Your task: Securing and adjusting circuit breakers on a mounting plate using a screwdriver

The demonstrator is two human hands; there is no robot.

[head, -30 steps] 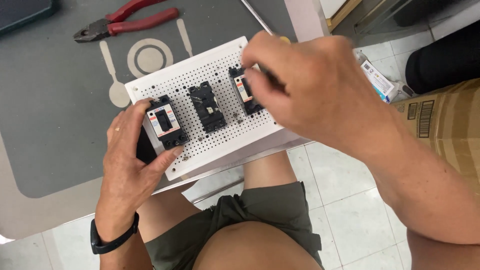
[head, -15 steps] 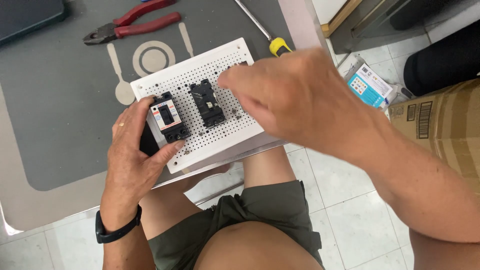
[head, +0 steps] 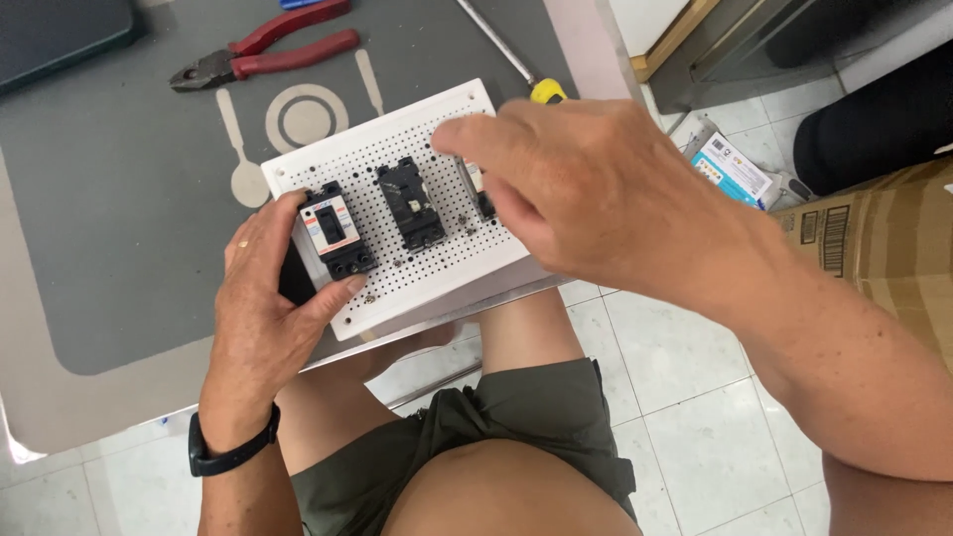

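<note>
A white perforated board (head: 397, 268) lies at the table's near edge, over my lap. Three black circuit breakers sit on it in a row. My left hand (head: 263, 308) grips the board's left end, thumb beside the left breaker (head: 336, 230), which has a white and red label. The middle breaker (head: 409, 203) stands free. My right hand (head: 586, 189) hovers over the board's right side, fingers curled around the right breaker (head: 478, 189), which is mostly hidden. I cannot tell how firmly it is gripped.
Red-handled pliers (head: 263, 55) lie at the back of the grey mat (head: 109, 199). A screwdriver with a yellow handle (head: 521, 74) rests behind the board. A small printed box (head: 735, 169) and a cardboard carton (head: 874, 238) sit on the tiled floor to the right.
My right hand has drawn back from the board's far right edge toward me and the right, uncovering the screwdriver handle. The left hand has kept its hold on the board.
</note>
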